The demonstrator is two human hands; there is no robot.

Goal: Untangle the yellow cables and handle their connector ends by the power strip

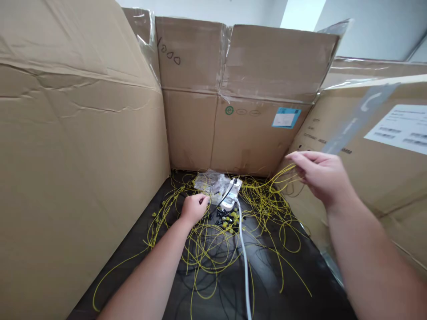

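My right hand (320, 175) is raised at the right, its fingers closed on several thin yellow cables (282, 174) that run down to a tangled heap (267, 200). Low over the dark surface, my left hand (195, 208) is closed in a pinch; whatever is between its fingertips is too small to make out. Just right of it lie a white power strip (230, 198) with a black plug lead and a crumpled clear plastic bag (208, 181). Small black and yellow pieces (229, 220) are heaped below the strip. More loops of yellow cable (207, 253) spread around my left forearm.
Tall cardboard walls stand on the left (83, 178), at the back (193, 129) and on the right (383, 178), close around the dark work surface (267, 284). A white power cord (244, 262) runs from the strip toward me.
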